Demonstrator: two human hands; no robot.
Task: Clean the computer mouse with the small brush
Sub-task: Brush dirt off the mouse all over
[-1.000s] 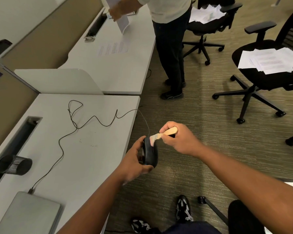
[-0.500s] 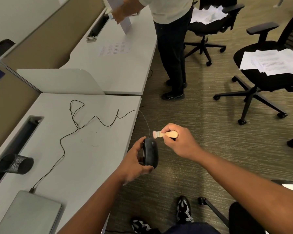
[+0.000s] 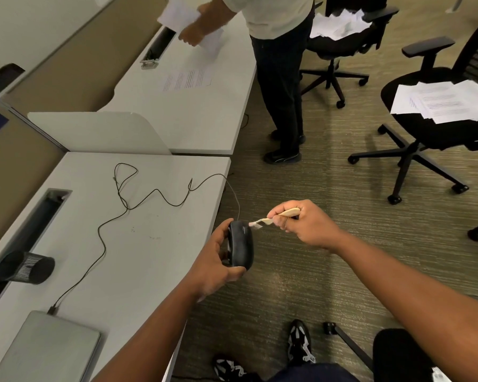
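In the head view, at centre frame off the table (image 3: 138,260) edge, our left hand (image 3: 213,267) grips the computer mouse (image 3: 241,245) on edge, while our right hand (image 3: 305,224) pinches the small brush (image 3: 271,217), bristles at its top end. We should keep strokes short and light. Half a second ago the bristles hovered clear above it.

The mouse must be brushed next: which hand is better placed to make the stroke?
The right hand: it grips the small brush, bristles at the mouse. The left hand holds the mouse.
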